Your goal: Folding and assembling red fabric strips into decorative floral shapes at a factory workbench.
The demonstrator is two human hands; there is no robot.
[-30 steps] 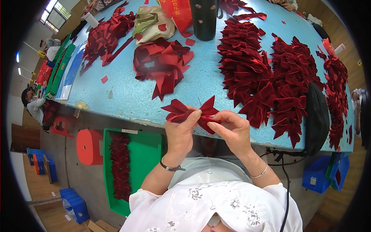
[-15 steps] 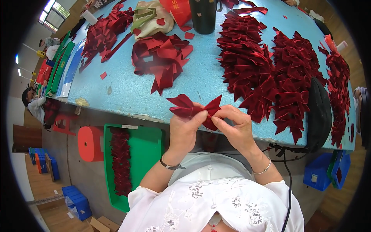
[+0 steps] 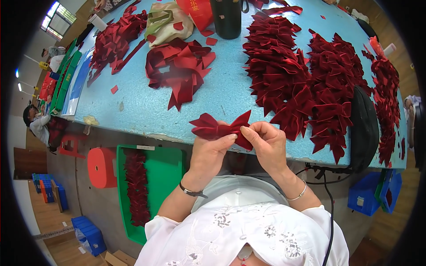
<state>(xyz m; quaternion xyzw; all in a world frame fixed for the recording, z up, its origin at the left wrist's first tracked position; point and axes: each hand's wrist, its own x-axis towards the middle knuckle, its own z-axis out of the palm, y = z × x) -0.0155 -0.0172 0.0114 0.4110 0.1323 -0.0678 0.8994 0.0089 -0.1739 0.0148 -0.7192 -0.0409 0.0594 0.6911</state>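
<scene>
A dark red velvet bow [image 3: 213,129] is held between my two hands, just off the front edge of the blue table [image 3: 133,113]. My left hand [image 3: 208,153] is closed around the bow's middle, its thumb lying along the front. With thumb and forefinger, my right hand [image 3: 268,144] pinches the bow's right part. Beyond my hands lies a loose heap of red ribbon pieces [image 3: 177,66]. Overlapping rows of finished-looking red bows [image 3: 279,66] stretch away on the right, with another row [image 3: 330,80] beside them.
A black bag [image 3: 364,128] hangs at the table's right front. Far back stand a dark bottle [image 3: 225,20] and a cloth bag [image 3: 166,22]. Below left are a green tray [image 3: 166,177] holding a strip of bows and a red stool [image 3: 102,167]. A co-worker [image 3: 39,124] sits far left.
The right thumb and fingers have closed in on the bow's right side, and its right part is spread flatter. The whole view has shifted slightly.
</scene>
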